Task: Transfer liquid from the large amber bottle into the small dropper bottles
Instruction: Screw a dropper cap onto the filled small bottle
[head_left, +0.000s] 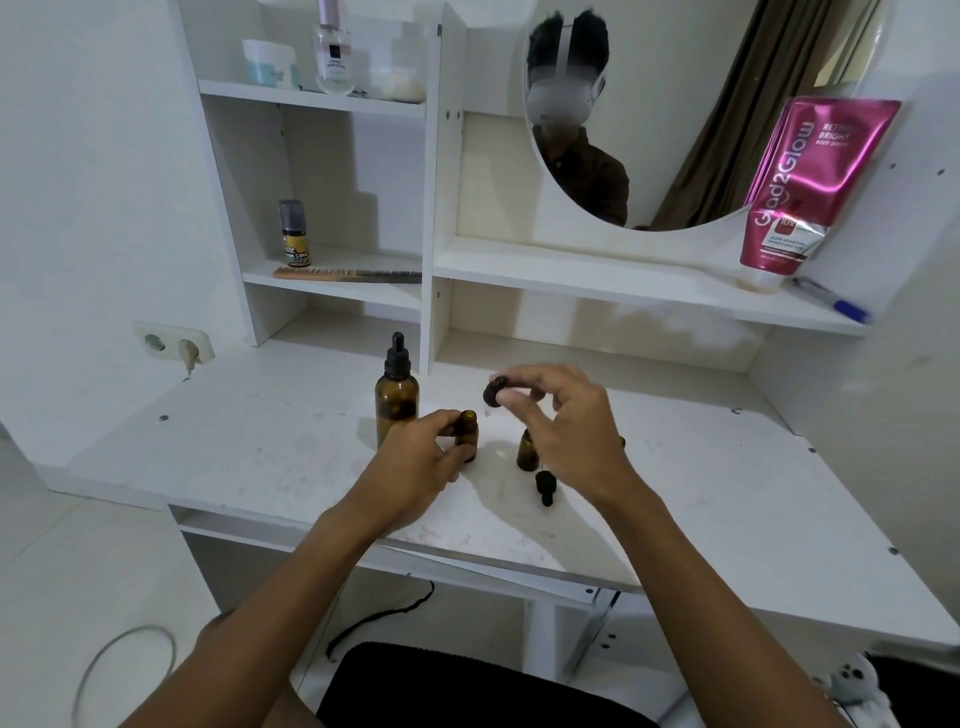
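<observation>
The large amber bottle (396, 402) stands upright on the white desk (260, 441) with its black dropper cap on. My left hand (415, 462) grips a small open amber dropper bottle (466, 434) standing on the desk. Just above and right of it, my right hand (561, 426) holds a black dropper cap (493, 392) with its glass tip pointing down. A second small amber bottle (525, 452) stands partly hidden behind my right hand. Another black dropper cap (545, 487) lies on the desk in front of it.
A shelf unit rises at the back with a comb (345, 274), a small spray bottle (294, 234) and jars above. A pink tube (800, 192) and a blue pen (831, 301) sit on the right shelf under a round mirror (675, 104). A wall socket (174, 343) is at left.
</observation>
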